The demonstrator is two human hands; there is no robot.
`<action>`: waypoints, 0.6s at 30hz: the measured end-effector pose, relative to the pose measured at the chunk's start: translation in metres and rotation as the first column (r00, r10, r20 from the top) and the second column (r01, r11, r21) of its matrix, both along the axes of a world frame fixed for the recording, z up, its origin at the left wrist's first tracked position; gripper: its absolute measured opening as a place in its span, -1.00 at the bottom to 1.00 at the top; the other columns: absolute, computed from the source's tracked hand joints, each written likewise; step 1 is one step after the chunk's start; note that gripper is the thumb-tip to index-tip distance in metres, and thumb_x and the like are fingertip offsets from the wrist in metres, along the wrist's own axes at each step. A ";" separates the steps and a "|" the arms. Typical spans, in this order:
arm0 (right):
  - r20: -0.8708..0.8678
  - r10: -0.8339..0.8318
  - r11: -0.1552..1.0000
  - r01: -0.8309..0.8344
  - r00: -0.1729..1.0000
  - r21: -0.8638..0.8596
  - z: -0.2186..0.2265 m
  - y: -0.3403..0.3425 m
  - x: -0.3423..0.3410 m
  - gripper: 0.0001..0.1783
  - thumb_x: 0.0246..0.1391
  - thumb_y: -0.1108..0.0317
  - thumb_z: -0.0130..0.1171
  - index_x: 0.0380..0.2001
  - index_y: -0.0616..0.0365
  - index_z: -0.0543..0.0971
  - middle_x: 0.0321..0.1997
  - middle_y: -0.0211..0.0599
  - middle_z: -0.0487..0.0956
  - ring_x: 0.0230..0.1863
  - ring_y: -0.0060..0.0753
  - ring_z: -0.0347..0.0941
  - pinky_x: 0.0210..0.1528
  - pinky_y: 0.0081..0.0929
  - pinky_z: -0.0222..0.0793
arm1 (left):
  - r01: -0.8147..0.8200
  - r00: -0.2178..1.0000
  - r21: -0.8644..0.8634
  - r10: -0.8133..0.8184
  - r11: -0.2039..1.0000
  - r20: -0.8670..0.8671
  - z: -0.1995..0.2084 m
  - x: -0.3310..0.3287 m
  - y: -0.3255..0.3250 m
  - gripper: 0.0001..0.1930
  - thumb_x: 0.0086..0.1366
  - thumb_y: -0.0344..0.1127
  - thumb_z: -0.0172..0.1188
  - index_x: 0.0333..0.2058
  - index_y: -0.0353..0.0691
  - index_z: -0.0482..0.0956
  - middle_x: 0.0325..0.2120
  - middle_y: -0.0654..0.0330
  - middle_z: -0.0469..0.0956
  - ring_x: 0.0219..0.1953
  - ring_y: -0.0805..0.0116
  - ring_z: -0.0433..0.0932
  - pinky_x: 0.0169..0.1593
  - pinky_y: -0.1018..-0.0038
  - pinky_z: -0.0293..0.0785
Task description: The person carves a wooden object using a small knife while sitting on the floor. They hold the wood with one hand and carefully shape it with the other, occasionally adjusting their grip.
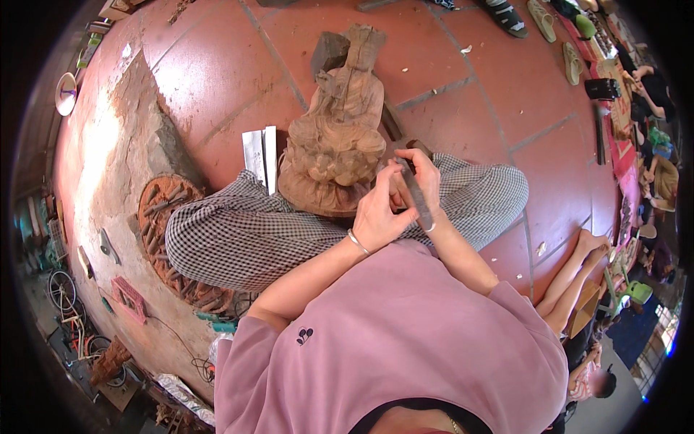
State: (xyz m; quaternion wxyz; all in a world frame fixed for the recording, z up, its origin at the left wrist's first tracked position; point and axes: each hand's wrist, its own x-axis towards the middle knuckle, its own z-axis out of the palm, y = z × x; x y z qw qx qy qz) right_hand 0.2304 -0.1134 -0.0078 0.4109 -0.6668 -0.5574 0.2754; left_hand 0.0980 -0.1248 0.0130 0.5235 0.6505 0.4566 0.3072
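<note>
A carved wooden seated statue [345,108] stands upright on the floor between my crossed legs, its lotus-like base closest to me. Just right of the base, my right hand [426,177] grips a dark grey, flat strip-like piece [416,194], whose exact kind I cannot make out. My left hand [377,211] is beside it with fingers bent and thumb reaching to the strip. Both hands meet around this piece, above my lap. Part of the left fingertips is hidden, so their hold is only partly visible.
Left of my knee, a round tray [147,194] holds several chisel-like tools. A rough stone slab [137,108] lies beyond it. White paper sheets [254,153] lie by the statue, and a dark block [330,50] sits behind it. Other people sit along the right side.
</note>
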 end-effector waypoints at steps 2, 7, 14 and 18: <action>0.028 0.069 0.996 -0.070 0.997 0.045 -0.005 -0.006 -0.004 -0.63 -0.02 0.43 0.27 -0.09 0.23 0.54 -0.23 -0.06 0.60 -0.18 0.04 0.55 -0.14 -0.23 0.48 | -0.017 0.998 0.010 0.017 1.000 -0.067 0.004 -0.007 0.003 -0.38 0.04 -0.38 0.37 0.09 -0.28 0.34 -0.55 0.16 0.48 -0.54 0.29 0.52 -0.40 0.40 0.50; -0.132 0.180 0.983 -0.174 0.975 0.054 -0.001 -0.023 -0.036 -0.38 -0.05 0.45 0.29 0.13 0.38 0.44 -0.08 0.15 0.59 -0.05 0.08 0.57 -0.02 -0.20 0.50 | 0.011 0.986 0.166 0.017 0.986 -0.166 0.040 -0.038 0.027 -0.63 0.07 -0.33 0.37 -0.14 -0.26 0.52 -0.52 0.12 0.46 -0.54 0.25 0.52 -0.42 0.38 0.48; -0.168 0.232 0.954 -0.258 0.958 -0.151 0.018 -0.018 -0.051 -0.09 0.04 0.39 0.26 0.39 0.34 0.05 -0.26 -0.16 0.64 -0.34 -0.05 0.59 -0.29 -0.23 0.49 | 0.456 0.889 0.230 -0.426 0.860 -0.171 0.050 -0.074 0.102 -0.89 0.17 -0.49 0.16 -0.31 -0.34 0.56 -0.44 0.07 0.54 -0.40 0.25 0.56 -0.28 0.41 0.47; -0.333 0.188 0.915 -0.288 0.924 -0.283 0.005 -0.019 -0.055 0.06 0.08 0.32 0.21 0.45 0.31 -0.22 -0.50 -0.19 0.62 -0.47 -0.09 0.58 -0.35 -0.23 0.47 | 0.471 0.881 0.167 -0.452 0.866 -0.138 0.031 -0.068 0.116 -0.92 0.17 -0.45 0.18 -0.35 -0.30 0.55 -0.47 0.04 0.56 -0.39 0.09 0.58 -0.29 0.31 0.49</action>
